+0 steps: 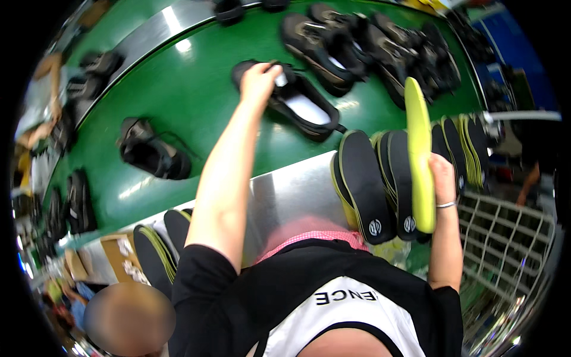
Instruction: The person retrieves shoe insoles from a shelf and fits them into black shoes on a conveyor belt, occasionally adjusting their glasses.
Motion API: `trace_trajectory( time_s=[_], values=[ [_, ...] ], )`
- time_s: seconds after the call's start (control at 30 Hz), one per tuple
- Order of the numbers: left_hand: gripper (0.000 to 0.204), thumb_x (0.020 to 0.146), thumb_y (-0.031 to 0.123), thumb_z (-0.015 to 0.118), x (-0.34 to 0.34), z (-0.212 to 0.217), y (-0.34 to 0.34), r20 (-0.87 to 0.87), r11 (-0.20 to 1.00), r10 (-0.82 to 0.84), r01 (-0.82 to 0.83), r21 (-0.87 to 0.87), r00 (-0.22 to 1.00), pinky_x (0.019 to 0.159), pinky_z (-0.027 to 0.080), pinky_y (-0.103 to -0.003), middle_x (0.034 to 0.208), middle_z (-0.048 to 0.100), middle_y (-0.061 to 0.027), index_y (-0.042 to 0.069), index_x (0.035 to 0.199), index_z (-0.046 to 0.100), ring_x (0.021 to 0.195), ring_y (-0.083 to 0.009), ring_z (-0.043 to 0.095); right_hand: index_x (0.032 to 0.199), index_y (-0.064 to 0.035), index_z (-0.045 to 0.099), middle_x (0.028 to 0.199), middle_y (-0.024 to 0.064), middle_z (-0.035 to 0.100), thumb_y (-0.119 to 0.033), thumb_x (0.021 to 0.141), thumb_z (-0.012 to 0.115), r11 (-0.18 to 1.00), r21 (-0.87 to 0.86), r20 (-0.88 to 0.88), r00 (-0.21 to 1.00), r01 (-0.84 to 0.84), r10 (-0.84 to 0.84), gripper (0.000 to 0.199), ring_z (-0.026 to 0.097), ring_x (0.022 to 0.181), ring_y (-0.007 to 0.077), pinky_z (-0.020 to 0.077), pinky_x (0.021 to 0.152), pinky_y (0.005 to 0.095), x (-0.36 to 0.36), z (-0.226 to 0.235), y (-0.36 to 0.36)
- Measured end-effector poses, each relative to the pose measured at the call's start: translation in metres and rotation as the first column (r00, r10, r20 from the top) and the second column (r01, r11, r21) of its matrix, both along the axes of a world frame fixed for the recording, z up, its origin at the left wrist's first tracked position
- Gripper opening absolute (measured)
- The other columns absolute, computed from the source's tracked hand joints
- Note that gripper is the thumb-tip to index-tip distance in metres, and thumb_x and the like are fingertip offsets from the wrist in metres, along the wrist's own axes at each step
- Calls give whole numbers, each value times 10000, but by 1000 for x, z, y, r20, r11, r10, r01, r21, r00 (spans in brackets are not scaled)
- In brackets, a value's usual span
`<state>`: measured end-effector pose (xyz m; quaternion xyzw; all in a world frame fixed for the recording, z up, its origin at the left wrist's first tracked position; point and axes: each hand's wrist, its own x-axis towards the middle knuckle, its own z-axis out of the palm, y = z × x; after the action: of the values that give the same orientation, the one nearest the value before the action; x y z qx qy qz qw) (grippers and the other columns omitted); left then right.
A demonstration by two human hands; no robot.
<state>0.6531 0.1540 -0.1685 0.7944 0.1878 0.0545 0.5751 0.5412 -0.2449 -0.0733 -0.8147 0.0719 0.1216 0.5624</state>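
Black shoe (291, 105) lies on the green surface (178, 89), left hand (260, 82) gripping its front; right hand (443, 178) grips a yellow insole (420, 160), near right (fingers partly hidden). Best hold both steady, insole unbent.

Green surface (193, 89) open mid-left — insole stacks (366, 184) block near edge, right.

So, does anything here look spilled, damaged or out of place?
Nothing looks clearly spilled or damaged. The yellow-green insole at the right hand stands out, since the nearby insoles show black faces. Also, one lone shoe sits at the left of the green surface, apart from the cluster at the upper right.
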Motion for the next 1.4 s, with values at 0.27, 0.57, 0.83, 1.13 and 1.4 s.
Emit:
trace_trajectory(
  time_s=[0.27,0.57,0.83,1.13,1.4],
  values=[
    [274,674,324,606,-12,-23,26,49,982,107,-113,148,993,631,463,-384,732,614,-128,56,734,622,687,-287,588,860,-36,589,709,68,591,-341,830,471,842,357,-60,910,404,-411,328,555,577,141,448,512,256,112,96,-41],
    [299,724,317,547,-32,5,6,49,980,84,-91,174,995,755,452,-401,908,612,-130,128,949,603,858,-307,575,914,-5,575,746,59,588,-348,831,479,958,234,169,963,168,-210,366,545,611,125,441,549,242,111,94,30],
    [448,696,354,588,-63,62,-20,145,860,34,-103,500,989,912,281,-398,1130,462,-101,84,1050,536,1112,-263,369,963,23,561,779,51,586,-354,832,486,960,148,153,964,-240,217,407,537,642,110,435,582,230,100,37,93],
    [645,720,405,663,-75,77,-64,308,332,-206,363,-871,929,820,435,-335,1073,519,-89,41,1172,381,971,-172,512,1017,55,547,815,42,583,-361,833,494,734,255,285,775,-629,565,458,527,677,94,428,619,216,69,-18,157],
    [532,813,409,546,-80,73,-52,383,529,-95,372,-763,919,758,436,-262,1033,557,-104,27,1162,417,869,-132,517,1028,-9,491,810,48,549,-275,783,589,748,429,24,834,-507,552,375,523,613,116,433,538,224,40,-4,203]
  ],
)
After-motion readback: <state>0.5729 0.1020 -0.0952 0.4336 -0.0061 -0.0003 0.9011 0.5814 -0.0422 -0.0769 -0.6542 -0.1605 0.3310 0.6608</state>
